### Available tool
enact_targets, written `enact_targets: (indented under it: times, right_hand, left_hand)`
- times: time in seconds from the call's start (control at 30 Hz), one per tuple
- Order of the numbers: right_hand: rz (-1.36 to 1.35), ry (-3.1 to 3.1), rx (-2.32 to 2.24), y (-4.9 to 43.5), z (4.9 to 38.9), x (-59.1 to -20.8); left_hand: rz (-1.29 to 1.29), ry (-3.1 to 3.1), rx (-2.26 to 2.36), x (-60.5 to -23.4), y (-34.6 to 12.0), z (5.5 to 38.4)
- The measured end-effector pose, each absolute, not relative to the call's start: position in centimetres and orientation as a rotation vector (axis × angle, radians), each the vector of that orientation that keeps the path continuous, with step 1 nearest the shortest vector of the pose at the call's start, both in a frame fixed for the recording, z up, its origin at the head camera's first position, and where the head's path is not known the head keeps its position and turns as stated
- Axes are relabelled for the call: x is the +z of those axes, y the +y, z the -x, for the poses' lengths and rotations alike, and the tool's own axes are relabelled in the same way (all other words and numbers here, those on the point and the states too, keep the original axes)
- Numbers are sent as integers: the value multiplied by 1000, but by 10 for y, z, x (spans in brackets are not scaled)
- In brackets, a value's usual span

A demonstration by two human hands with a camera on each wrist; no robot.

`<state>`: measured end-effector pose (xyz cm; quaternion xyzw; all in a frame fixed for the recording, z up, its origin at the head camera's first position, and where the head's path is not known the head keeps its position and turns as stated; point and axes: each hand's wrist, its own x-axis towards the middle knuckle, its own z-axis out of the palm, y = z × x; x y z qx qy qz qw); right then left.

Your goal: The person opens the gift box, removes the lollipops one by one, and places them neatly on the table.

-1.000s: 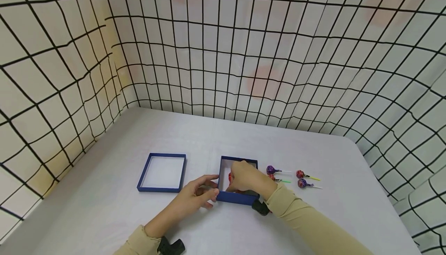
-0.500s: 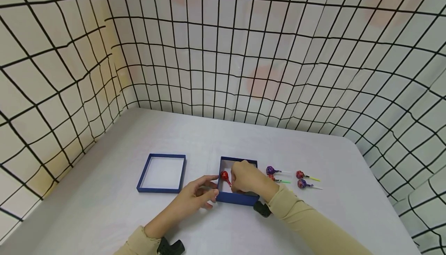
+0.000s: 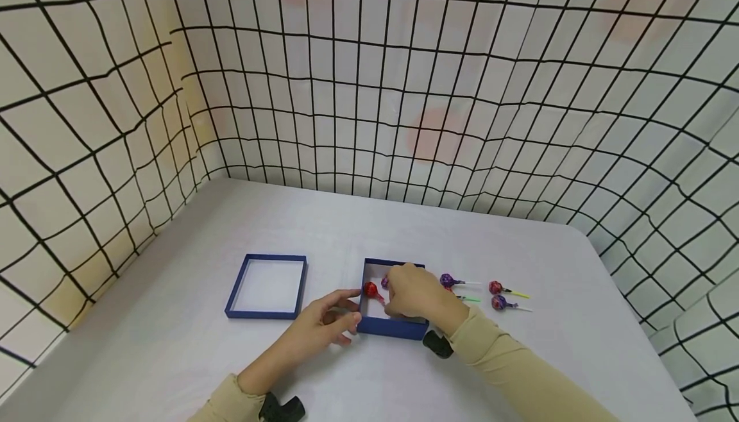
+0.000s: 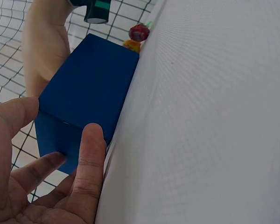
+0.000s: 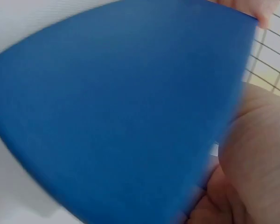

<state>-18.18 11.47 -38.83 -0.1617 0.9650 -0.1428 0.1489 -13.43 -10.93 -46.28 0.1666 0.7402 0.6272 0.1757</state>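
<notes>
A blue open box (image 3: 392, 328) with a white inside stands mid-table. My left hand (image 3: 320, 322) touches its left side and near corner with loosely spread fingers; in the left wrist view the fingertips (image 4: 92, 140) lie against the blue wall. Inside the box, a red lollipop (image 3: 371, 290) lies by the left wall. My right hand (image 3: 412, 290) reaches down into the box with curled fingers and holds a purple lollipop (image 3: 384, 282), whose head shows beside the knuckles. Its fingertips and the lollipop's stick are hidden. The box wall (image 5: 116, 112) fills most of the right wrist view.
A blue-rimmed lid (image 3: 267, 314) lies inside up at the left. Several lollipops rest right of the box: a purple one (image 3: 447, 279), a red one with a yellow stick (image 3: 496, 287), another purple one (image 3: 499, 303). Black-lined cloth (image 3: 369, 95) walls the table's back and sides.
The right hand has left the red lollipop, which now lies at the box's left wall, and has shifted slightly right. A purple lollipop head has appeared beside it. The left hand has stayed put.
</notes>
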Motion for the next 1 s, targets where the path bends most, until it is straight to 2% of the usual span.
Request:
enact_targets:
  times: [0.33,1.0]
  right_hand:
    - [495,2686,-738,139,189,-374]
    - [521,2580,-1030,182,197,-366]
  left_hand:
    - [-477,2086,1788,-461,-110,133]
    - [-473,2102,1767,-461,-109,133]
